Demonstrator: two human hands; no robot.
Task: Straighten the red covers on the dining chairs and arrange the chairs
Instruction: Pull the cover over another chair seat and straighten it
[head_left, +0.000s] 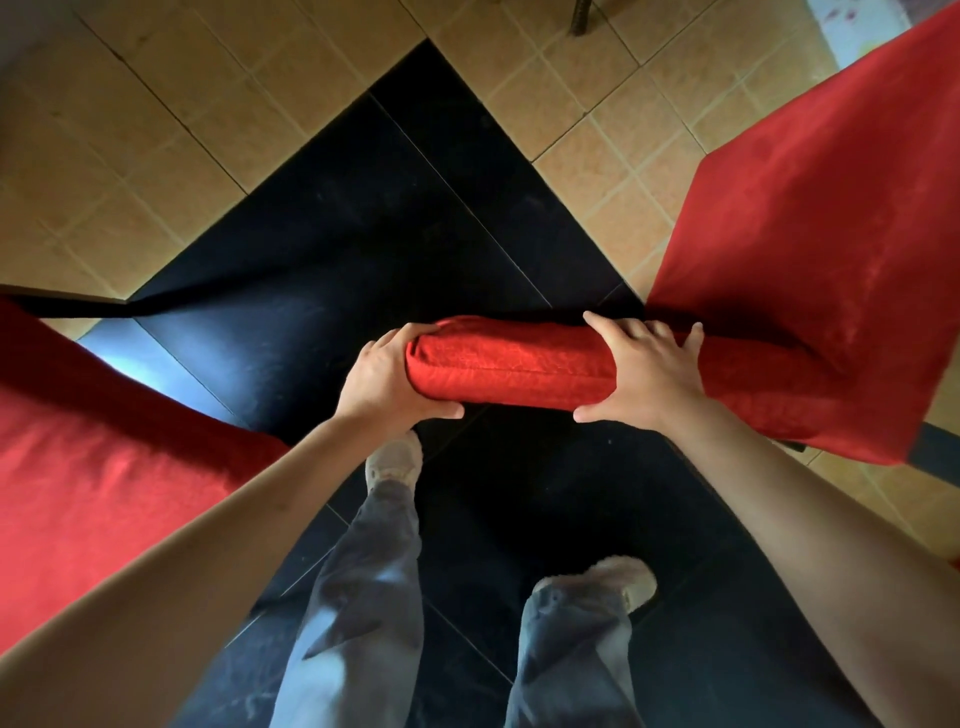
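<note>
A dining chair in a red cover (810, 218) stands at the right, seen from above. Its padded backrest top (514, 364) runs across the middle of the view. My left hand (387, 382) grips the left end of that backrest top, thumb underneath. My right hand (647, 376) grips the same top further right, fingers over the far side and thumb on the near side. A second red-covered chair (98, 467) fills the lower left, partly hidden by my left forearm.
The floor is tan tile (156, 130) with a black tiled area (415, 234) under me. My two feet (395, 462) in pale shoes stand on the black tiles. A dark furniture leg (582, 15) shows at the top edge.
</note>
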